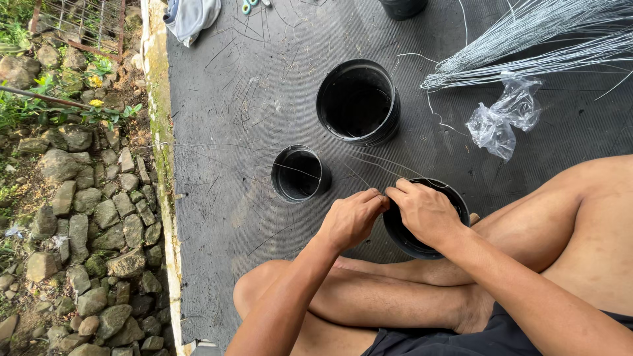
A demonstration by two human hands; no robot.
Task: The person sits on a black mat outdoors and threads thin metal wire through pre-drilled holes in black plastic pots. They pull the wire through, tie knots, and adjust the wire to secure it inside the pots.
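Head view: a thin, springy grey wire [369, 173] is pinched at the rim of a light black plastic pot [458, 201] by both hands, left hand [353, 217] and right hand [425, 212], fingertips closed on it. The pot is propped against the crossed legs on the dark ribbed mat [231, 99]; it is judged to flex easily and best gripped at its stiffer rim.

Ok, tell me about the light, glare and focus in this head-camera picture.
Head view: soft, even daylight with only faint shadows under the hands; mild sheen on the wire bundle and the crumpled plastic bag; left hand, right hand and the black pot look sharp; edges bend slightly from the wide lens.
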